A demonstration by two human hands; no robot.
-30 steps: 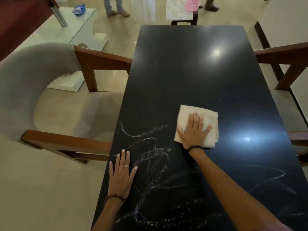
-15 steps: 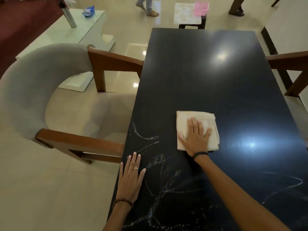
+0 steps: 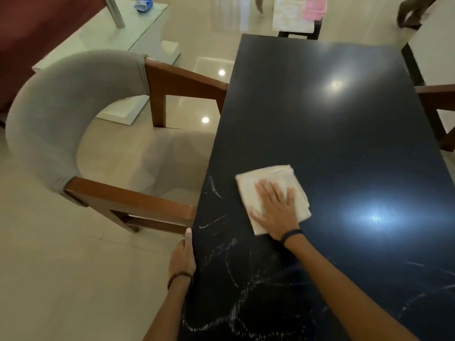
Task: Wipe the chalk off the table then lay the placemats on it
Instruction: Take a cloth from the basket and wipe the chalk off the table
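1. Right hand [image 3: 275, 212] flat on the folded cloth [image 3: 272, 196], fingers straight and slightly spread, pressing it onto the dark tabletop [image 3: 332, 134] toward the left edge, about midway along its length.
2. Left hand [image 3: 183, 259] at the left edge of the tabletop nearer the body, fingers seemingly curled over the edge; exact hold hard to tell from this angle.
3. Chalk marks [image 3: 229, 289] scrawled across the near part of the tabletop, between the two arms and over toward the right edge; a few short strokes just left of the cloth.
4. No placemats to be made out on the tabletop; wiping step judged unfinished.
5. Best done with even palm pressure, overlapping passes drawn toward the near edge, and a refold to a clean face once the cloth loads with dust; otherwise likely to smear rather than lift.
6. Grey chair [image 3: 54, 124] just beside the left edge.
7. No brand, label or legible writing visible anywhere.
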